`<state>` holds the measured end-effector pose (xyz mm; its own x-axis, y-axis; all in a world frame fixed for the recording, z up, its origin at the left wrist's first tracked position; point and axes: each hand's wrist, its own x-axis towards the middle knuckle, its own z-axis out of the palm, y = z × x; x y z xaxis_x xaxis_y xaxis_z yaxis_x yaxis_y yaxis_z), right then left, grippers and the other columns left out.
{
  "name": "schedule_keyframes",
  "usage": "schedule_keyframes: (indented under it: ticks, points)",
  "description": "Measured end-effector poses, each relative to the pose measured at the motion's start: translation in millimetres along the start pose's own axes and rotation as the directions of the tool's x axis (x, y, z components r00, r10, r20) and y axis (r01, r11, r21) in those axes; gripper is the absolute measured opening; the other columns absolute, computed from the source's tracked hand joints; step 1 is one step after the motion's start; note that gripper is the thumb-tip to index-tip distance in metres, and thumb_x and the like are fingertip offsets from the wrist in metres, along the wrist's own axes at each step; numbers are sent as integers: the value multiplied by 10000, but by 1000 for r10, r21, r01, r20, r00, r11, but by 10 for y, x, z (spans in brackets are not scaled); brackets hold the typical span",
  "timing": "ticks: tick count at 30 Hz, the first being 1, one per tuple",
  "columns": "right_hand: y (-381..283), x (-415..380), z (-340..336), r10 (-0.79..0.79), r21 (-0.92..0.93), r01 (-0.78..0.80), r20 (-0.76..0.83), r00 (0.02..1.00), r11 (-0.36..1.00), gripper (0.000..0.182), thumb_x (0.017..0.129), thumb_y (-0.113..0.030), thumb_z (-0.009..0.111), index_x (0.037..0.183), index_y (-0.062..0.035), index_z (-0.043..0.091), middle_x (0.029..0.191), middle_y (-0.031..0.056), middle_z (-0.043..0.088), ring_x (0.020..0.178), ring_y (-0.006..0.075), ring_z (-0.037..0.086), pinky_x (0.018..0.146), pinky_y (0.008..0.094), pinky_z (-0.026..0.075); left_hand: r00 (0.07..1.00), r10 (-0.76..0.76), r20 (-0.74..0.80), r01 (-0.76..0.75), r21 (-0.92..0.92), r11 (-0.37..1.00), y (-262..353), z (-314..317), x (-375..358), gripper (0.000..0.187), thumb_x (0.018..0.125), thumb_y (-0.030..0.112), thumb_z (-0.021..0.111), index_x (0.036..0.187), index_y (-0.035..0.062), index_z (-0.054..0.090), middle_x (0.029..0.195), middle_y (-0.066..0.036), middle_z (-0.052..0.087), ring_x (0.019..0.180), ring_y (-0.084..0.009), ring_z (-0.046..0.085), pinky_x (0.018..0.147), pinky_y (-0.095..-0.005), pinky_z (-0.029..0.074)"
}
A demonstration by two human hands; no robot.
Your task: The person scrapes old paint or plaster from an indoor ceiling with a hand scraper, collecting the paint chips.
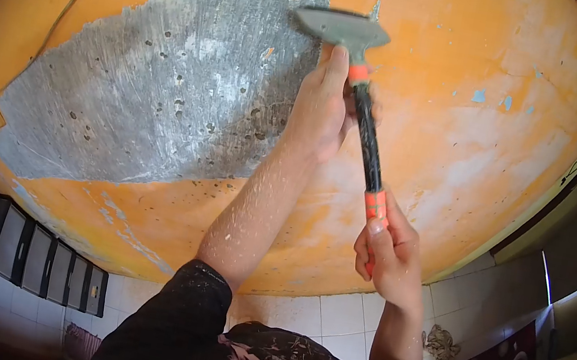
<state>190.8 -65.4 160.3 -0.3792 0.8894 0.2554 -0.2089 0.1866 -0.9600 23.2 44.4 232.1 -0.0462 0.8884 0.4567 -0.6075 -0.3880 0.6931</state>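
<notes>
Orange paint covers the ceiling, with a broad grey patch already scraped bare. A long-handled scraper is raised against it, its flat metal blade touching the edge of the bare patch. The left hand is closed around the shaft just below the blade; the right hand is clenched on the handle's lower end. The tool looks stiff and fairly light, and the dusty handle may be slippery, so this two-point grip seems best.
</notes>
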Motion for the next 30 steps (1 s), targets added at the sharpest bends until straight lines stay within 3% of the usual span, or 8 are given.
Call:
schedule_keyframes:
  ticks: [10,13,16,18,20,25,28,30]
  points:
    - [84,116,-137,-12,-3,12,32,999,1000,498,1044,-188,443,1514,-54,341,633,-42,420,468,23,348,420,194,335,997,81,4,-82,74,994,21,-7,52,509,1033,503,431,1046,5,537,791,-77,563,662,-214,566,646,-365,493]
    - [649,-145,-153,79,-85,-75,40,996,994,507,1037,-234,497,1512,-111,374,665,-79,420,508,8,382,467,184,353,999,-44,-19,44,-47,998,-445,-527,-346,400,1046,454,438,985,69,529,787,-30,532,709,-168,597,626,-356,537]
    - [1470,-480,-101,123,-140,-128,-43,991,982,491,1020,-214,538,1483,-92,430,665,-58,492,527,28,456,489,206,394,982,-156,-107,160,32,987,-811,-942,-937,412,1052,478,386,918,102,489,782,-49,530,720,-203,560,667,-384,516]
    - [1775,-640,-18,119,-228,-127,-52,992,965,490,1009,-197,560,1472,-81,448,669,-42,527,537,41,487,505,218,418,970,-212,-116,202,-95,975,-1059,-1272,-1220,425,1036,524,394,1004,118,514,795,-42,538,727,-207,558,658,-379,493]
    - [1970,-687,30,115,-268,-123,-45,992,956,512,1009,-171,555,1485,-46,413,702,-28,523,539,45,484,505,215,422,955,-283,-94,258,-212,942,-1157,-1442,-1421,439,1025,550,399,1055,129,523,804,-40,543,731,-210,559,646,-379,478]
    - [2149,-717,88,87,-192,-99,-71,994,976,516,1020,-139,514,1498,-7,370,719,-20,512,561,49,489,513,215,428,940,-325,-102,303,-183,935,-1138,-1465,-1418,462,1018,570,394,1121,137,518,814,-31,543,714,-208,548,686,-380,455]
    - [2241,-718,156,45,-173,-71,-150,988,982,463,1021,-157,527,1452,-5,453,683,1,551,572,65,499,542,239,432,934,-344,-94,330,-132,935,-1120,-1458,-1396,453,1018,571,394,1125,145,507,811,-22,534,704,-200,538,694,-373,450]
    - [2184,-705,164,-65,-351,6,-156,986,936,447,1026,-161,520,1439,-1,466,676,25,551,573,82,508,548,249,431,926,-365,-92,348,-161,924,-1078,-1423,-1390,450,1013,576,403,1121,150,498,808,-18,527,695,-195,533,692,-370,449]
